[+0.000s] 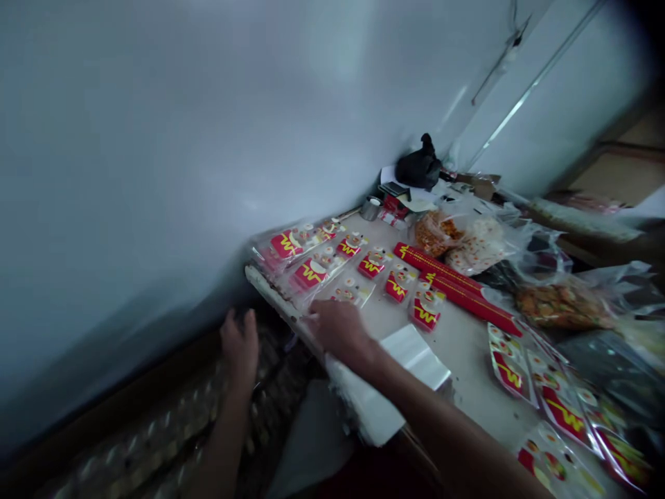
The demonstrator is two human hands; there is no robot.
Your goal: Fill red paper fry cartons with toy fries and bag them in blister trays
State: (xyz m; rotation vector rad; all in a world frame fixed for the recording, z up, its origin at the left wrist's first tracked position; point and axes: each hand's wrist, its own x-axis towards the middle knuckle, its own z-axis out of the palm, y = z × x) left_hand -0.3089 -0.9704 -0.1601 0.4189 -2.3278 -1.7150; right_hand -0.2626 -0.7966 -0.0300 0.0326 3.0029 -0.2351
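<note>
My left hand [240, 345] is in the air off the table's left end, its thumb and fingers apart and nothing in them. Over the table's near left edge, my right hand [340, 331] has its fingers curled together. Whatever may be between those fingertips is hidden by the hand and blur. Just beyond it lies a clear printed plastic pouch [353, 290]. More clear pouches with red and yellow print [310, 272] lie at that corner. Beneath my right forearm, a stack of plain clear plastic bags [415, 353] overhangs the table edge.
Small red printed packets [397, 284] lie in a row on the table [467, 367], beside long red printed strips [457, 284]. Filled clear food bags [561, 303] and a black bag [418, 166] stand farther back. A pale wall [156, 138] borders the far side.
</note>
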